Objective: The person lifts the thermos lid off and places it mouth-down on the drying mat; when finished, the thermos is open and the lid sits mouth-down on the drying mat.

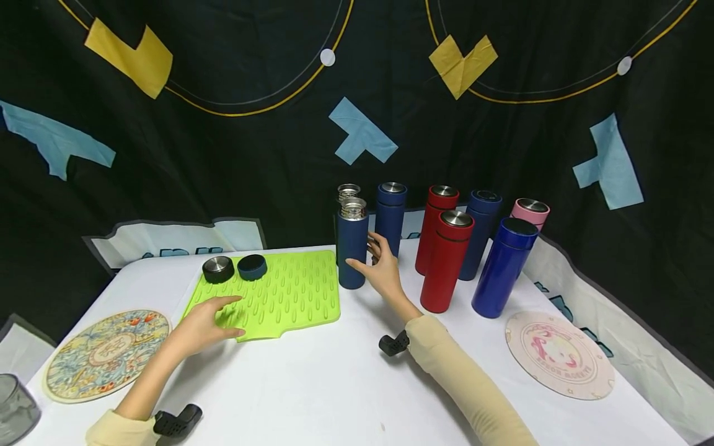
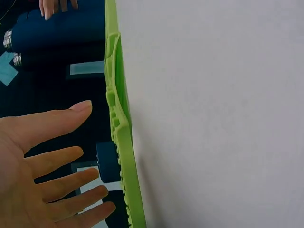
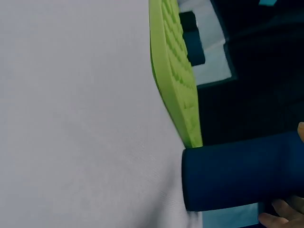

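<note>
A lidless navy thermos bottle with a bare steel neck stands upright beside the green mat's right edge. Another uncapped bottle's neck shows behind it. At the front bottle's right side is my right hand, its thumb in front and its fingers spread loosely, not visibly gripping. The right wrist view shows the navy bottle between thumb and fingertips. Over the near left part of the green mat, my left hand holds nothing, fingers apart. Two lids, one black with steel top and one navy, lie at the mat's back left.
Capped bottles stand on the right: navy, red, bright blue, pink and others. A patterned round mat lies left, a pink one right. A glass stands at the left edge.
</note>
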### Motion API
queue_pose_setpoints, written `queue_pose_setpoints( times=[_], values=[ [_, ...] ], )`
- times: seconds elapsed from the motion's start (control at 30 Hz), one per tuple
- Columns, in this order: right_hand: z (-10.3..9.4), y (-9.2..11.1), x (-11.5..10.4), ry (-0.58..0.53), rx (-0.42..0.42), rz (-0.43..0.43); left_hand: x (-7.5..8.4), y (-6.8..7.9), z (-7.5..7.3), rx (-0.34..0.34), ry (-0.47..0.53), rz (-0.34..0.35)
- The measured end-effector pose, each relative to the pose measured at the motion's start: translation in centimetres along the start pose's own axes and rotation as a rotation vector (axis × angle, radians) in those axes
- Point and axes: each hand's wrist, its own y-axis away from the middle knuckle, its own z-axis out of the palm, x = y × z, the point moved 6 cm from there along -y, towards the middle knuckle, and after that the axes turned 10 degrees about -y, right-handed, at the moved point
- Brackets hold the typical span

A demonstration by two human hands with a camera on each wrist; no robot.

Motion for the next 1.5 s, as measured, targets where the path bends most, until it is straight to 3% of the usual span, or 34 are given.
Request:
queue_pose_setpoints(
  times=[0.2, 0.4, 0.6, 0.73, 0.9, 1.03, 1.27, 1.5],
  values=[
    [-1.4, 2.0, -2.7, -0.028, -0.018, -0.058, -0.7, 0.2, 0.3, -0.032, -0.013, -0.016],
    [-3.8, 4.6, -6.9, -0.026, -0.030, -0.134, -1.2, 0.3, 0.7, -0.054, -0.014, -0.034],
    [-6.2, 7.3, -12.5, 0.020, -0.047, -0.221, -1.4, 0.3, 0.9, -0.065, -0.009, -0.033],
    [-8.3, 8.5, -14.1, 0.074, -0.014, -0.280, -1.3, 0.3, 0.8, -0.064, -0.010, -0.030],
    [-10.9, 9.3, -14.8, 0.158, 0.067, -0.366, -1.2, 0.3, 0.8, -0.064, -0.011, -0.031],
    [-12.8, 9.2, -14.8, 0.185, 0.147, -0.377, -1.2, 0.4, 0.8, -0.061, -0.010, -0.027],
    [-14.4, 8.4, -13.0, 0.179, 0.242, -0.281, -1.3, 0.4, 0.9, -0.065, -0.013, -0.029],
    [-15.0, 7.2, -10.0, 0.112, 0.263, -0.177, -1.3, 0.3, 0.9, -0.065, -0.015, -0.041]
  ],
)
